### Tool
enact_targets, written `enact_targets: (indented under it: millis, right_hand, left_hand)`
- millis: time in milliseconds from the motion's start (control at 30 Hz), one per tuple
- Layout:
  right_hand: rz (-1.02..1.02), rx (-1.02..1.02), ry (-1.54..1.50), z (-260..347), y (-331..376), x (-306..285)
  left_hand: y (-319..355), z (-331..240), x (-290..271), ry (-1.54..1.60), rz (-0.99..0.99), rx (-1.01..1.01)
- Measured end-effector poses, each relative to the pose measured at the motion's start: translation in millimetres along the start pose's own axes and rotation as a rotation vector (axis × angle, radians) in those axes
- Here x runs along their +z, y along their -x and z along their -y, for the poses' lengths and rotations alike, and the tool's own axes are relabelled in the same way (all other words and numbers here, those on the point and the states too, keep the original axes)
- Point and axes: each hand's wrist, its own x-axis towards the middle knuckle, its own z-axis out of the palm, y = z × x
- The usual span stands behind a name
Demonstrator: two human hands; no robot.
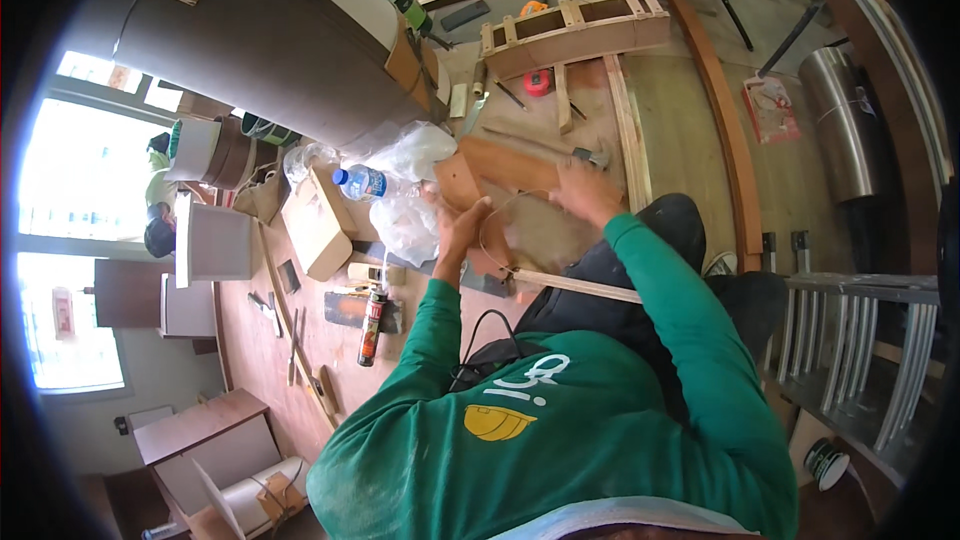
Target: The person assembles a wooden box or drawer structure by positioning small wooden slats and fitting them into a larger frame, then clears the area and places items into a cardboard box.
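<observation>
Left hand [462, 227] closed on the brown board [457, 180], seemingly to steady it; right hand [590, 192], its grip impossible to tell, beside the hammer [591, 157], presumably placed for easy reach.

White lettering [540, 378] on green shirt [420, 450]

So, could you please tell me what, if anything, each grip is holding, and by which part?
The left grip seems to hold a brown board by its edges; what the right grip holds, if anything, cannot be told.
</observation>
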Motion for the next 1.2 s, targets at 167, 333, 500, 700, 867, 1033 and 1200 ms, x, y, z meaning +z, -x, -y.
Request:
enact_targets:
  millis: [167,333,500,700,867,1033,1200]
  right_hand:
    - [-0.225,-0.023,0.298,-32,9,45]
    - [-0.039,0.083,0.155,-4,33,-3]
    - [-0.109,0.214,0.130,11,76,-62]
    - [-0.460,0.149,0.491,-67,125,-89]
    - [-0.720,0.254,0.009,-66,178,-117]
    - [-0.759,0.062,-0.415,-51,209,-129]
    - [-0.657,0.219,-0.035,-39,227,-134]
  left_hand:
    - [12,-37,5,0.143,0.037,-0.013]
    - [18,-85,-7,0.189,-0.103,0.144]
    - [26,-133,-22,0.258,-0.335,0.369]
    - [14,-167,-25,0.504,-0.337,0.461]
    - [-9,-171,29,0.729,-0.130,0.196]
    - [-24,-158,134,0.934,0.321,-0.027]
    - [33,-199,227,1.150,0.811,-0.230]
